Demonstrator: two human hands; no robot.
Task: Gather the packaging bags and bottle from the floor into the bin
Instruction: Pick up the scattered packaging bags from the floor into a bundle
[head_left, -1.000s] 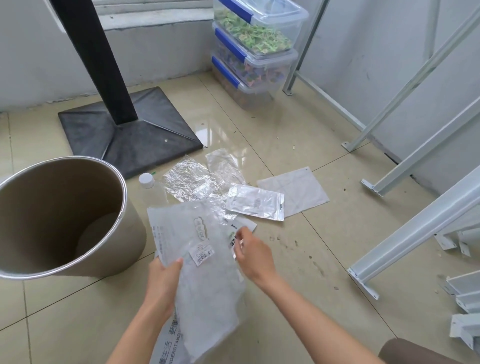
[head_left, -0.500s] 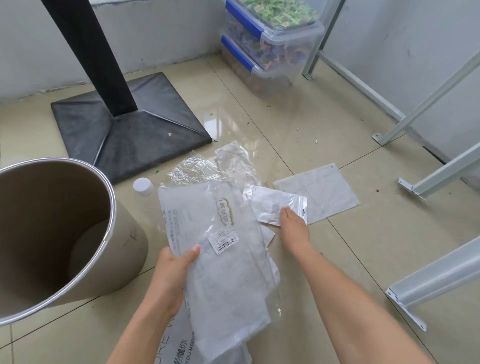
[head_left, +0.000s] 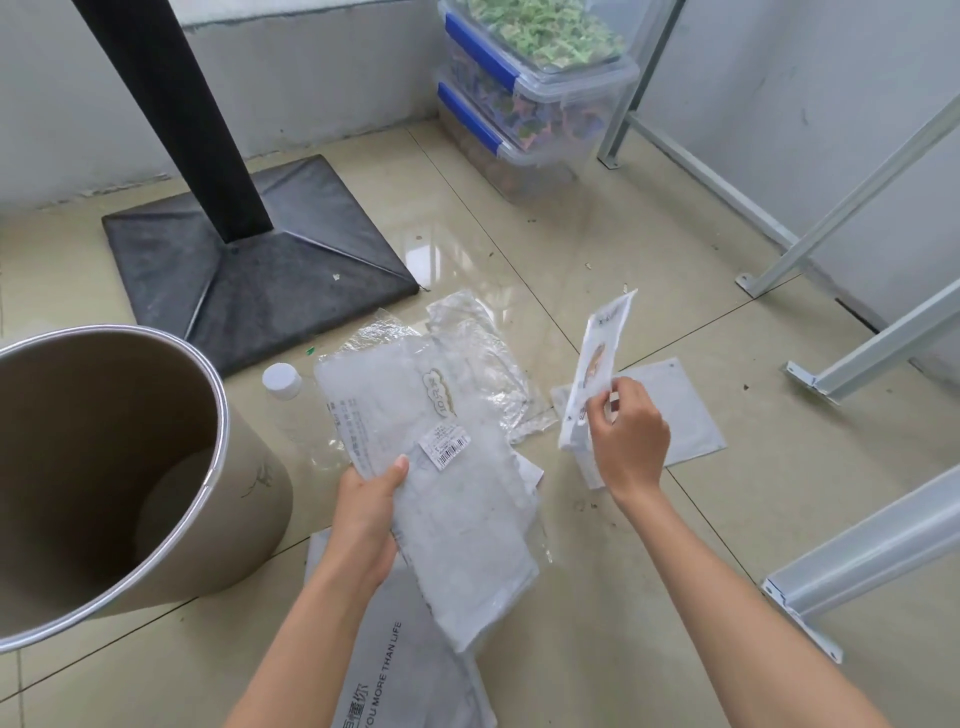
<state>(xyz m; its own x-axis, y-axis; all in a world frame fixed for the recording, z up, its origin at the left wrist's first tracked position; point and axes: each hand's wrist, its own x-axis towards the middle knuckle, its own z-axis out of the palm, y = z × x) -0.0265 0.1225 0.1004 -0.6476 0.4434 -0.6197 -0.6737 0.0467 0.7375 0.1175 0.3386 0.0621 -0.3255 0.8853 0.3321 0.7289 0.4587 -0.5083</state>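
My left hand (head_left: 366, 519) grips a stack of large translucent packaging bags (head_left: 441, 467), the top one bearing a barcode sticker. My right hand (head_left: 626, 441) holds a small silver-white pouch (head_left: 597, 364) lifted upright above the floor. A clear bottle with a white cap (head_left: 283, 382) lies on the tiles beside the bin, partly hidden behind the held bags. Crinkled clear bags (head_left: 478, 353) and a flat grey bag (head_left: 685, 410) lie on the floor. The round tan bin (head_left: 223, 415) stands open at the left.
A black table base and post (head_left: 249, 270) stand behind the bin. Stacked clear storage boxes (head_left: 540, 104) sit against the back wall. White metal frame legs (head_left: 852, 358) run along the right side. Tiled floor (head_left: 623, 597) lies between them.
My right hand reached down to the small pouch on the floor, took hold of it and lifted it upright. My left hand keeps hold of the large bags.
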